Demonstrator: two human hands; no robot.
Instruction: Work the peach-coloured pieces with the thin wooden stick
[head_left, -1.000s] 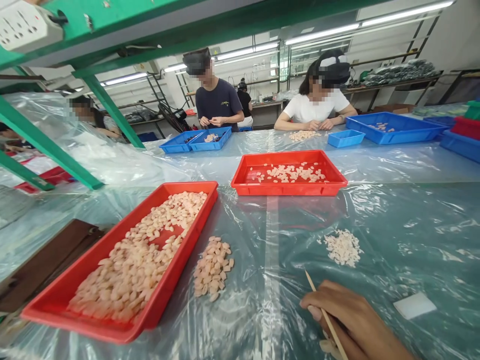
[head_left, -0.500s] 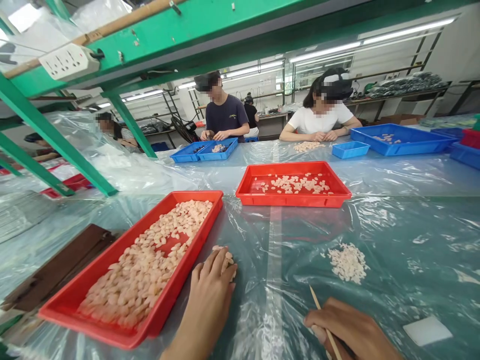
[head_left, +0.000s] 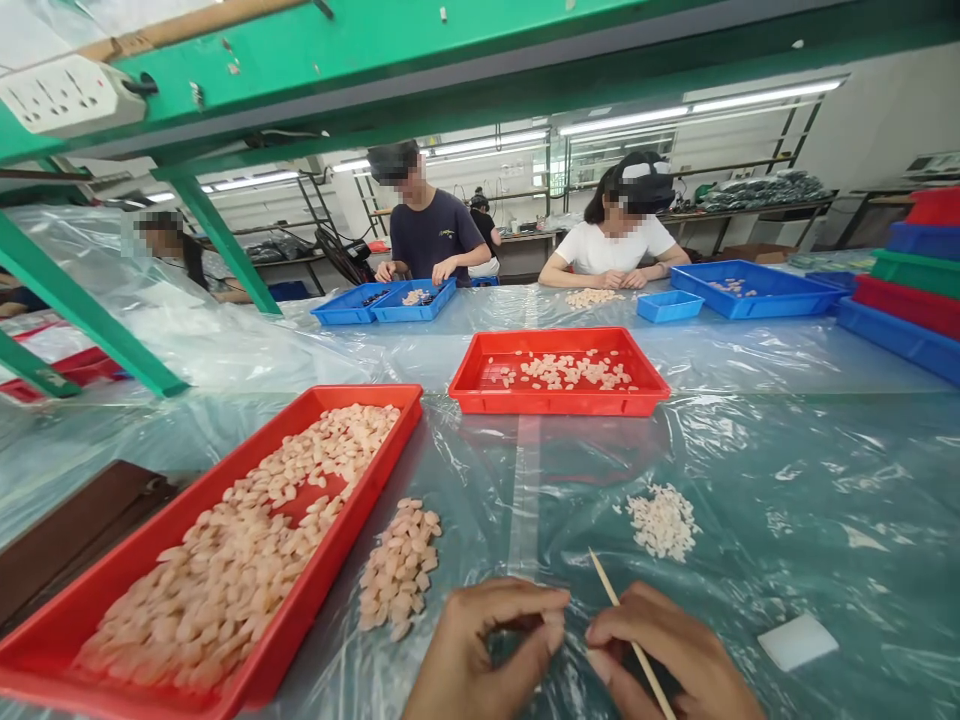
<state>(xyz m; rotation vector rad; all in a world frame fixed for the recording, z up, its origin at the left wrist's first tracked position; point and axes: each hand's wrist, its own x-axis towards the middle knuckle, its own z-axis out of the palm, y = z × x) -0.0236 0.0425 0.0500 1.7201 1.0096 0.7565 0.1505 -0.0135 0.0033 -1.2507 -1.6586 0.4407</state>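
Observation:
My left hand (head_left: 484,650) is at the bottom centre, fingers pinched closed, what they hold is hidden. My right hand (head_left: 667,655) sits beside it, closed round a thin wooden stick (head_left: 615,605) that points up and left. The two hands almost touch. Just left of them lies a small heap of pale pink pieces (head_left: 397,570) on the plastic sheet. A smaller heap of whiter pieces (head_left: 661,520) lies beyond my right hand. A long red tray (head_left: 352,520) full of the pink pieces runs along the left.
A second red tray (head_left: 559,400) with a few pieces stands further back. A white pad (head_left: 797,640) lies at the right. Blue trays (head_left: 754,290) and people at work sit across the table. Stacked coloured trays (head_left: 911,290) are at the far right. A green frame (head_left: 90,300) stands left.
My left hand has left the pink heap and come back to the bottom centre, meeting my right hand. The right hand with the stick has barely moved.

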